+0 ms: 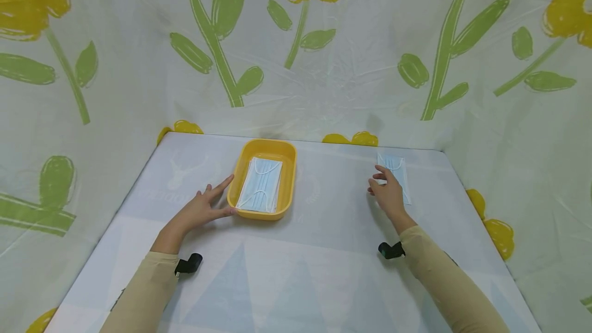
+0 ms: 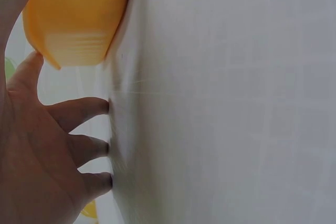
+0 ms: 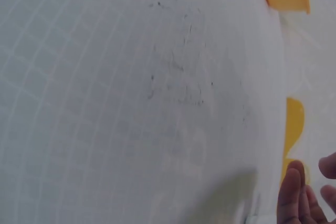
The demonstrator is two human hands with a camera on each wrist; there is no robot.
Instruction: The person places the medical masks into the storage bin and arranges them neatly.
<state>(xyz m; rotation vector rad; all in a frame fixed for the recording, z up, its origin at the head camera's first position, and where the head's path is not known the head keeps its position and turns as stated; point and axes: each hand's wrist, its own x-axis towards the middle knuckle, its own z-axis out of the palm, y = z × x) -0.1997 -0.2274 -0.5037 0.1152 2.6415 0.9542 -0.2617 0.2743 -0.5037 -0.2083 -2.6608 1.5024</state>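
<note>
A yellow plastic tray [image 1: 288,184] stands at the left of the table, and a small stack of blue face masks [image 1: 260,185] with white ear loops lies inside it. Spread wide, my left hand [image 1: 203,210] touches the tray's near left side with thumb and index finger; the left wrist view shows the other fingertips on the table. At the far right lies another blue face mask [image 1: 404,184], partly hidden by my right hand [image 1: 387,191]. That hand is above the mask, its fingers loosely bent with nothing visible between them.
The pale table [image 1: 319,251] has faint triangle prints. Behind it and at both sides hangs a white curtain [image 1: 351,86] printed with yellow flowers and green leaves. Each wrist carries a small black camera [image 1: 390,250].
</note>
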